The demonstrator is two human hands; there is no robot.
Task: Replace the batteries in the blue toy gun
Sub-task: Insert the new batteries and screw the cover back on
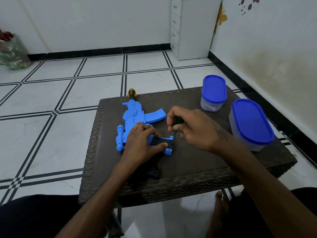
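Note:
The blue toy gun point(133, 115) lies flat on the dark woven table point(188, 165), its yellow-and-black muzzle pointing away from me. My left hand point(140, 143) grips the gun's grip, with the thumb lying across the black battery cover point(159, 140). My right hand point(193, 129) holds a green-handled screwdriver point(177, 121) upright, its tip down at the far right corner of the grip beside the cover. A small black part point(154, 173) lies on the table near the front edge.
Two clear containers with blue lids stand at the table's right side, a smaller one point(213, 93) at the back and a larger one point(251, 124) nearer me. A white drawer cabinet point(193, 26) stands against the far wall. Tiled floor surrounds the table.

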